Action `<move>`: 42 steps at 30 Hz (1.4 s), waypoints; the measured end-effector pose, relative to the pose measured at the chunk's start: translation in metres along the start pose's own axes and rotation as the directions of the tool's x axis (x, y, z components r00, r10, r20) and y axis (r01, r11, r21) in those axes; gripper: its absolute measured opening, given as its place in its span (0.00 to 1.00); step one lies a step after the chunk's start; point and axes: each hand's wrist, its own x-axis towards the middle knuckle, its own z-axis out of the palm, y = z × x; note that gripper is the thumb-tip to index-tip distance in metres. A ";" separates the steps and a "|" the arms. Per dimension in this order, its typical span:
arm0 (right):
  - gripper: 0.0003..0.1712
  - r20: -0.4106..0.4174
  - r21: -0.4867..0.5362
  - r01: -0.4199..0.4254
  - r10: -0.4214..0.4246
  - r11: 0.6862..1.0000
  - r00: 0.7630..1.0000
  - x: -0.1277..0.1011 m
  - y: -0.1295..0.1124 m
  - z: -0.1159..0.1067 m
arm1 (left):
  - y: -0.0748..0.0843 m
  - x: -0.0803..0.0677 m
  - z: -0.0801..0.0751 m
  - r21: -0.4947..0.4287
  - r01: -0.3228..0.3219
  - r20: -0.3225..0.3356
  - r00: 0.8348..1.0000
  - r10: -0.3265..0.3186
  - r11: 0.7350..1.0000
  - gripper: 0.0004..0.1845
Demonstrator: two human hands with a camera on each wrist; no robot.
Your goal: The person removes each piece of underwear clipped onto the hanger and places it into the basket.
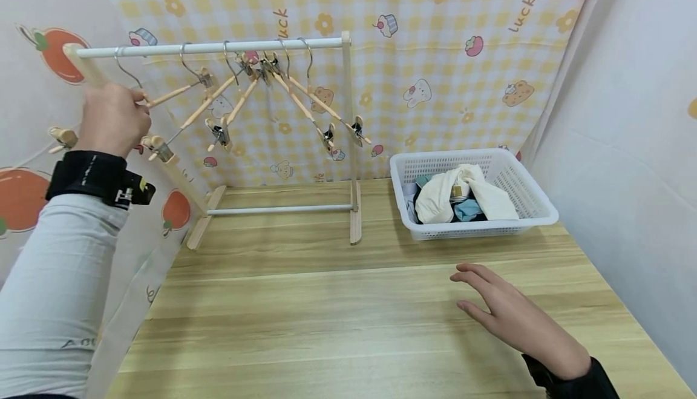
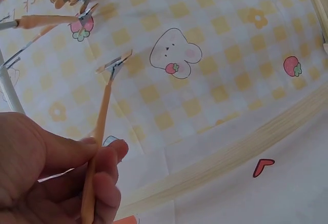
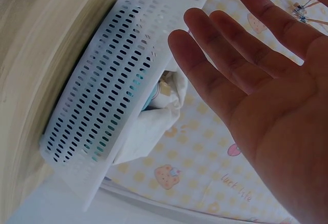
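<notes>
At the left end of a small wooden rack, my left hand point(image 1: 111, 117) grips the wooden bar point(image 2: 104, 108) of a clip hanger between thumb and fingers. The hanger's hook point(image 1: 127, 72) sits over the rack's white top rod point(image 1: 207, 48). In the left wrist view, one metal-and-wood clip point(image 2: 115, 67) shows at the bar's end, holding nothing. My right hand point(image 1: 506, 314) hovers over the right part of the table with fingers spread and relaxed. Its palm and fingers point(image 3: 236, 55) hold nothing in the right wrist view, with the white basket point(image 1: 479, 229) beyond them.
Several more clip hangers point(image 1: 212, 102) hang along the rod, their clips bare. Folded cloth items, a cream one point(image 1: 435, 196) on top, lie in the perforated basket. A checked curtain point(image 1: 463, 23) backs the wooden table point(image 1: 305, 314), and a white wall point(image 1: 626, 114) stands at the right.
</notes>
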 end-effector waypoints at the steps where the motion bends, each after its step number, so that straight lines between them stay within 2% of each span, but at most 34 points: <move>1: 0.21 -0.002 0.000 -0.001 0.001 1.000 1.000 0.000 0.000 0.000 | 0.000 0.000 0.000 -0.010 0.012 0.007 1.000 -0.012 1.000 0.23; 5: 0.21 -0.005 0.002 0.002 -0.002 1.000 1.000 0.000 0.001 0.001 | -0.002 -0.002 0.000 -0.043 0.043 0.025 0.999 -0.042 0.998 0.24; 10: 0.21 -0.007 0.003 0.006 -0.006 1.000 1.000 0.001 0.001 0.002 | -0.002 -0.006 -0.002 -0.062 0.040 0.019 0.999 -0.039 0.997 0.24; 15: 0.21 -0.004 0.004 0.006 -0.006 1.000 1.000 0.001 0.001 0.002 | 0.004 -0.011 -0.004 -0.035 -0.031 -0.058 0.998 0.029 0.999 0.23; 22: 0.22 0.001 0.009 0.001 -0.001 1.000 1.000 0.002 0.001 0.001 | 0.024 -0.021 -0.013 -0.067 -0.120 -0.177 0.978 0.107 0.991 0.23; 25: 0.22 -0.001 0.015 0.005 -0.005 1.000 1.000 0.004 -0.001 0.001 | 0.040 -0.031 -0.015 -0.085 -0.199 -0.264 0.949 0.170 0.976 0.23; 28: 0.23 0.001 0.025 0.006 -0.006 1.000 1.000 0.006 -0.004 0.001 | 0.061 -0.048 -0.015 -0.115 -0.278 -0.341 0.913 0.225 0.954 0.23; 34: 0.23 0.022 0.069 -0.023 0.021 0.997 1.000 0.013 -0.013 0.003 | 0.102 -0.095 -0.015 -0.153 -0.380 -0.410 0.864 0.292 0.912 0.24; 37: 0.23 0.028 0.089 -0.028 0.026 0.996 0.999 0.017 -0.018 0.005 | 0.118 -0.119 -0.007 -0.134 -0.435 -0.433 0.834 0.343 0.890 0.24; 42: 0.25 -0.001 0.099 -0.013 0.013 0.995 1.000 0.022 -0.024 0.009 | 0.134 -0.154 0.022 -0.087 -0.541 -0.470 0.763 0.444 0.837 0.26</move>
